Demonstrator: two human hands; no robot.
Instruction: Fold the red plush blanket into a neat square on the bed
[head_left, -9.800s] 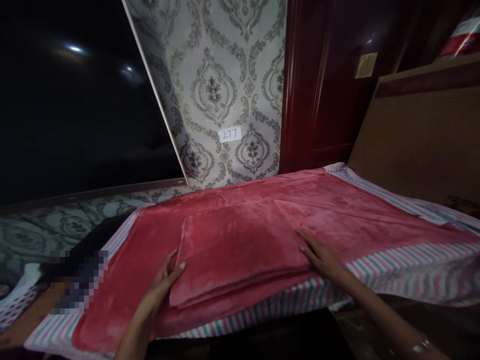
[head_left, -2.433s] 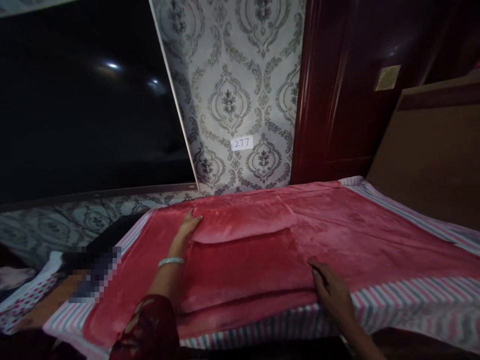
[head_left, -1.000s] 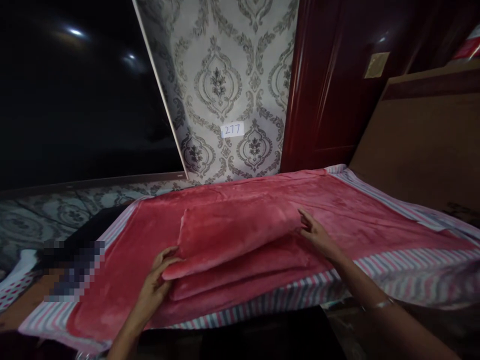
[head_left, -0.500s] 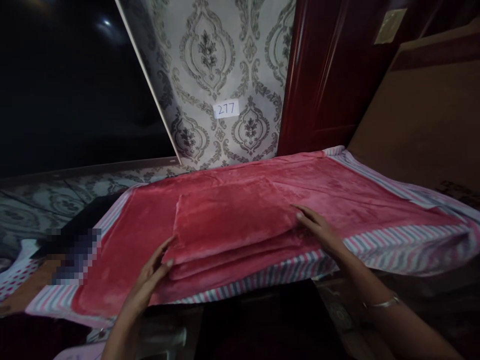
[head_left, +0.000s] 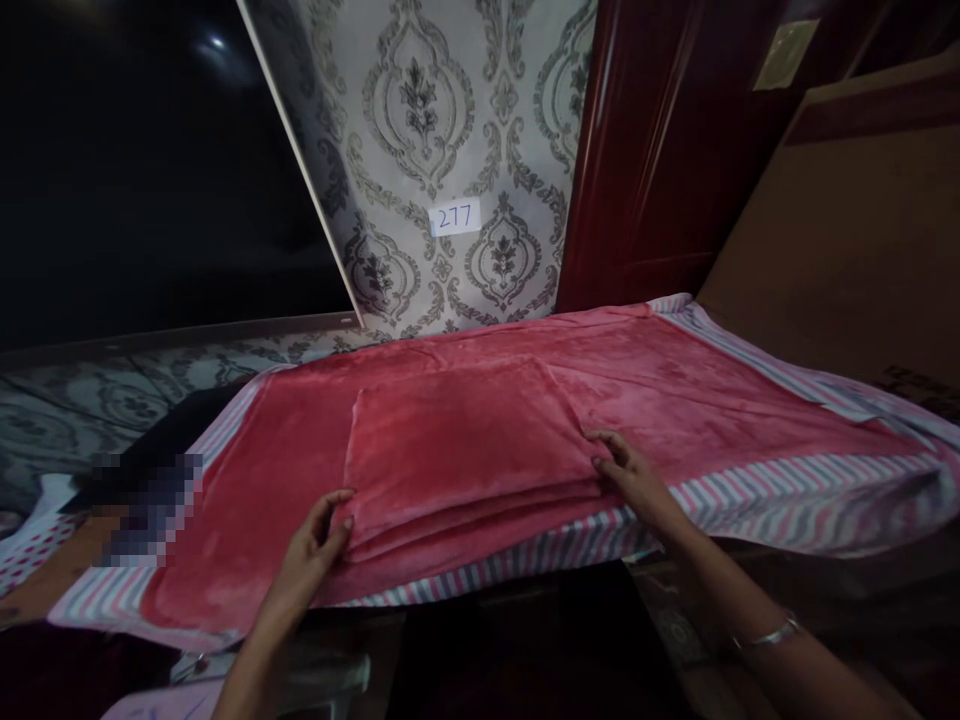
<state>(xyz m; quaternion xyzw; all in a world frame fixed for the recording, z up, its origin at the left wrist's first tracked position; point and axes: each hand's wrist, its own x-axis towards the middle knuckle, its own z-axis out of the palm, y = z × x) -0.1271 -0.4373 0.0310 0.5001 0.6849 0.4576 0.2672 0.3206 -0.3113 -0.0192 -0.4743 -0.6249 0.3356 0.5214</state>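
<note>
A folded red plush cloth [head_left: 457, 440], stacked in several layers, lies on a larger red plush blanket with a striped border [head_left: 292, 430]. At the near left corner of the stack, my left hand [head_left: 311, 550] has its thumb and curled fingers closed on the edge. My right hand [head_left: 630, 475] pinches the near right corner between thumb and fingers; a silver bangle circles that wrist. The layers' folded edges face me, and the top lies fairly flat.
A large dark screen [head_left: 150, 180] stands at the left back. Behind the table are patterned wallpaper with a paper label marked 277 [head_left: 455, 216] and a dark red wooden panel [head_left: 637, 150]. A big cardboard box [head_left: 847, 230] leans at the right.
Both hands have gone from lying along the stack's sides with straighter fingers to curled fingers gripping its near corners. The right hand has come slightly nearer; the stack's edges look straighter.
</note>
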